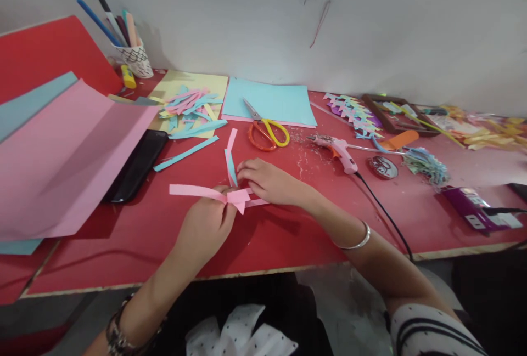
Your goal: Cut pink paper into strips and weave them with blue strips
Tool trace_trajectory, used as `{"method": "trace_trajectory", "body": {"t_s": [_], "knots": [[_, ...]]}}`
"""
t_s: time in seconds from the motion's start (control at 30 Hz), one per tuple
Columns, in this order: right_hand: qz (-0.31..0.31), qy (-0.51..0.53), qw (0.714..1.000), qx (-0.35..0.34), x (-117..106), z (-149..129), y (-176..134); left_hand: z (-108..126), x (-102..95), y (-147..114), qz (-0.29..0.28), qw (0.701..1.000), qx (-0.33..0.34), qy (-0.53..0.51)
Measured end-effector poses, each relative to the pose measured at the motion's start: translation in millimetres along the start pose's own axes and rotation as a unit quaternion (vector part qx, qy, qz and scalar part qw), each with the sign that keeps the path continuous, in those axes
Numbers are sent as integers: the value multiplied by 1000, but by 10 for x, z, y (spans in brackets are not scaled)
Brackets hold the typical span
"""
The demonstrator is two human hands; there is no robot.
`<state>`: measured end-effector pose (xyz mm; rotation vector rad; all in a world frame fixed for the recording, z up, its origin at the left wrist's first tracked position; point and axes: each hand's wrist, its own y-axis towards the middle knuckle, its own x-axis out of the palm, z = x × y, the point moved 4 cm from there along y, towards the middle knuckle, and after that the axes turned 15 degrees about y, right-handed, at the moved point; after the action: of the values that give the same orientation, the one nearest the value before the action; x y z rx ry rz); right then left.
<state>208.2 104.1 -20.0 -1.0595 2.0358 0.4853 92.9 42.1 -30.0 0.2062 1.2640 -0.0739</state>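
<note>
Pink paper strips [237, 197] are folded over one another between my two hands, above the red table. My left hand [206, 221] pinches them at the fold, and one pink end sticks out to the left. My right hand [274, 181] is at their right side, its fingers bent around the strips' upper part; the fingertips are partly hidden. A blue paper strip [230, 167] and a pink strip [231, 141] stand up just beyond the fingers, seemingly part of the same folded piece. Another blue strip [186, 153] lies loose on the table to the left.
Scissors [269, 128] lie open-handled before blue sheets [269, 101]. A pile of cut strips [191, 105] is at back left, near a phone [138, 167] and pink sheet [78, 164]. At right are a pink glue gun [340, 153], its cord, and a purple box [471, 209].
</note>
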Motion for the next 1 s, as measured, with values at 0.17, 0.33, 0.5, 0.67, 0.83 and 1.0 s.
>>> {"method": "trace_trajectory", "body": {"t_s": [0.17,0.33,0.5,0.67,0.83,1.0], "knots": [[-19,30,999,7,-92,-28,-126,-11,3,-11,-5,1000,0,-7],[4,-7,999,52,-263,120,-49,-7,-8,-10,7,1000,14,-18],[29,39,998,49,-283,300,450,-24,-17,-1,2,1000,-17,-26],[57,-79,995,-2,-106,330,999,-43,14,-9,-23,998,-31,-49],[25,-100,995,9,1,246,1222,-53,18,-15,-6,997,-37,-71],[19,-55,998,39,-72,192,1142,-48,10,-12,-27,997,-42,-60]]}}
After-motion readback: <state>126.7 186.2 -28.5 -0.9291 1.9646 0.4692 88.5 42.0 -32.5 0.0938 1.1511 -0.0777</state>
